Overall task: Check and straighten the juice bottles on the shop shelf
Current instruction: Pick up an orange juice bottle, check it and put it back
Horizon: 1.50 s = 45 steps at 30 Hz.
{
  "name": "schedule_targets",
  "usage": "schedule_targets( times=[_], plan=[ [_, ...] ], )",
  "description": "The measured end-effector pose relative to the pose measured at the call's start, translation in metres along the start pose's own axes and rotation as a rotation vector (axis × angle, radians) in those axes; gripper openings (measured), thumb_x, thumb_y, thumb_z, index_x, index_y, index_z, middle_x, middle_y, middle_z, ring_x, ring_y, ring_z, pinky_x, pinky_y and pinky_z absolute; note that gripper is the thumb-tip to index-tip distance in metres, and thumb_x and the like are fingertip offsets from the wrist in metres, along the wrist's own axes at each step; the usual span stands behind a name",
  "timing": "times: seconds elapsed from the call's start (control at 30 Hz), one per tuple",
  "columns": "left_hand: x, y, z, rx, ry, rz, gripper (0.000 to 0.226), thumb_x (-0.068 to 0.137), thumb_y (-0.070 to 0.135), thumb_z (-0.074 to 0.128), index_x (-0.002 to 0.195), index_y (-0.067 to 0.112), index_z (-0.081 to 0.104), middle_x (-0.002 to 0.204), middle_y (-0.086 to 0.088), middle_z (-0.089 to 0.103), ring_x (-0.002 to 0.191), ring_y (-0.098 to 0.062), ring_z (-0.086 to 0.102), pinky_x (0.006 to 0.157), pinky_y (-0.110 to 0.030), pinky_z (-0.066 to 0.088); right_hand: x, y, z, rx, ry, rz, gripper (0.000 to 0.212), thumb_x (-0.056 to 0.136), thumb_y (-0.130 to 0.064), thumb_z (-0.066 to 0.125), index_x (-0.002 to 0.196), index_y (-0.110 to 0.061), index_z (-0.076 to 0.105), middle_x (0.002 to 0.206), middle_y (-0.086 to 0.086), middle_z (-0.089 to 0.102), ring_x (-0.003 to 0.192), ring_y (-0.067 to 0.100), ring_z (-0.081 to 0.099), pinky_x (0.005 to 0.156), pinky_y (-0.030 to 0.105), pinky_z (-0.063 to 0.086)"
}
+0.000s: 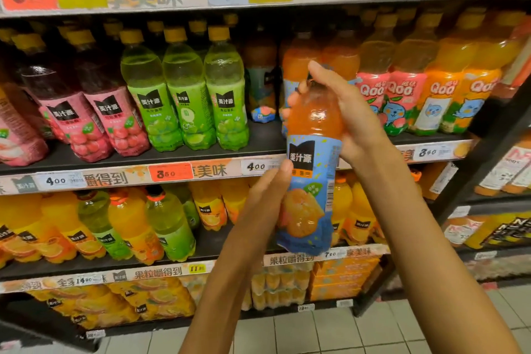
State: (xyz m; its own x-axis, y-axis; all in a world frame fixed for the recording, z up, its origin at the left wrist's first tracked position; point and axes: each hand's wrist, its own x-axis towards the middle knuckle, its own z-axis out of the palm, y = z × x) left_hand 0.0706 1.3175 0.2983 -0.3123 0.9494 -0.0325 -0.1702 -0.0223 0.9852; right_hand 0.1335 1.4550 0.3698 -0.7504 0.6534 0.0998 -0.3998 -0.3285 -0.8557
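Shop shelving [201,165] filled the view, with juice standing in rows toward the front edges. At the front edge of the middle shelf a gap [264,135] showed between the green bottles [184,95] and the orange rows. One orange juice bottle [311,181] was held off the shelf, in front of that edge, its label facing the person, probably for checking. The right hand [342,112] was curled around its neck and shoulder to carry the weight. The left hand [268,192] lay with straight fingers against the label, steadying it.
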Motion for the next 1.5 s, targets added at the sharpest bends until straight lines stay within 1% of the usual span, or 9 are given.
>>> schedule_targets(
  times=[0.1, 0.23, 0.4, 0.57, 0.83, 0.97, 1.17, 1.27, 1.5],
  plan=[
    [0.005, -0.003, 0.023, 0.182, 0.114, 0.045, 0.044, 0.086, 0.054, 0.053, 0.091, 0.010, 0.054, 0.079, -0.009, 0.057, 0.069, -0.015, 0.054, 0.056, -0.014, 0.044, -0.003, 0.000, -0.008, -0.132, 0.124, -0.028, 0.031, 0.091, -0.032, 0.061, 0.068, -0.011, 0.059, 0.068, 0.009, 0.066, 0.067, 0.021, 0.066, 0.068, 0.029, 0.056],
    [0.003, -0.015, 0.041, 0.078, 0.190, 0.015, 0.059, 0.070, 0.071, 0.057, 0.086, 0.015, 0.063, 0.083, -0.004, 0.070, 0.075, -0.014, 0.068, 0.070, -0.027, 0.054, -0.005, 0.000, -0.018, -0.229, 0.108, -0.002, 0.028, 0.090, -0.036, 0.063, 0.076, -0.012, 0.065, 0.074, 0.007, 0.072, 0.068, 0.019, 0.069, 0.071, 0.030, 0.059],
    [-0.010, -0.016, 0.035, -0.258, -0.022, -0.084, 0.059, 0.070, 0.072, 0.047, 0.080, 0.021, 0.074, 0.076, -0.006, 0.070, 0.064, -0.019, 0.067, 0.066, -0.033, 0.056, -0.004, 0.001, -0.023, -0.024, -0.101, 0.101, 0.023, 0.089, -0.030, 0.057, 0.082, -0.009, 0.065, 0.081, 0.010, 0.072, 0.084, 0.025, 0.071, 0.074, 0.035, 0.059],
    [-0.013, -0.011, 0.034, -0.526, -0.142, -0.137, 0.062, 0.081, 0.065, 0.045, 0.092, 0.008, 0.066, 0.072, -0.011, 0.063, 0.056, -0.022, 0.062, 0.057, -0.031, 0.055, -0.002, 0.014, -0.011, 0.266, -0.250, 0.205, 0.032, 0.080, -0.038, 0.051, 0.070, -0.010, 0.063, 0.073, 0.005, 0.066, 0.070, 0.020, 0.068, 0.065, 0.031, 0.056],
    [-0.015, -0.012, 0.019, -0.500, -0.206, -0.153, 0.067, 0.088, 0.066, 0.034, 0.093, 0.011, 0.073, 0.078, -0.010, 0.070, 0.063, -0.022, 0.068, 0.064, -0.035, 0.058, 0.004, 0.010, 0.003, 0.126, -0.175, 0.192, 0.023, 0.083, -0.030, 0.052, 0.071, -0.011, 0.052, 0.063, 0.003, 0.060, 0.061, 0.018, 0.062, 0.059, 0.029, 0.053],
    [-0.010, -0.017, 0.013, -0.257, -0.054, -0.105, 0.069, 0.091, 0.064, 0.031, 0.116, 0.009, 0.065, 0.099, -0.024, 0.069, 0.080, -0.032, 0.066, 0.083, -0.048, 0.053, 0.003, 0.002, 0.003, -0.053, -0.128, 0.078, 0.021, 0.088, -0.022, 0.054, 0.071, -0.010, 0.052, 0.063, 0.008, 0.062, 0.062, 0.022, 0.064, 0.060, 0.028, 0.054],
    [-0.010, -0.013, 0.005, -0.299, -0.121, -0.077, 0.075, 0.080, 0.074, 0.035, 0.110, 0.014, 0.069, 0.086, -0.013, 0.072, 0.068, -0.023, 0.069, 0.066, -0.036, 0.058, 0.003, 0.002, 0.009, -0.079, -0.091, -0.073, 0.033, 0.091, -0.020, 0.056, 0.061, -0.013, 0.064, 0.062, 0.006, 0.066, 0.061, 0.022, 0.067, 0.068, 0.035, 0.057],
    [-0.012, -0.005, 0.006, -0.450, -0.225, -0.054, 0.063, 0.078, 0.067, 0.049, 0.096, 0.011, 0.073, 0.075, -0.011, 0.069, 0.059, -0.022, 0.066, 0.060, -0.034, 0.058, 0.005, -0.001, 0.009, -0.032, -0.144, -0.002, 0.022, 0.085, -0.029, 0.058, 0.079, -0.009, 0.061, 0.076, 0.012, 0.072, 0.074, 0.026, 0.071, 0.074, 0.037, 0.058],
    [-0.008, -0.009, 0.004, -0.496, -0.219, -0.144, 0.068, 0.084, 0.067, 0.042, 0.099, 0.008, 0.072, 0.087, -0.015, 0.070, 0.074, -0.027, 0.069, 0.072, -0.044, 0.058, 0.008, 0.011, 0.011, 0.134, -0.117, 0.145, 0.029, 0.095, -0.030, 0.046, 0.078, -0.008, 0.055, 0.069, 0.006, 0.065, 0.065, 0.019, 0.066, 0.065, 0.029, 0.056]
  ],
)
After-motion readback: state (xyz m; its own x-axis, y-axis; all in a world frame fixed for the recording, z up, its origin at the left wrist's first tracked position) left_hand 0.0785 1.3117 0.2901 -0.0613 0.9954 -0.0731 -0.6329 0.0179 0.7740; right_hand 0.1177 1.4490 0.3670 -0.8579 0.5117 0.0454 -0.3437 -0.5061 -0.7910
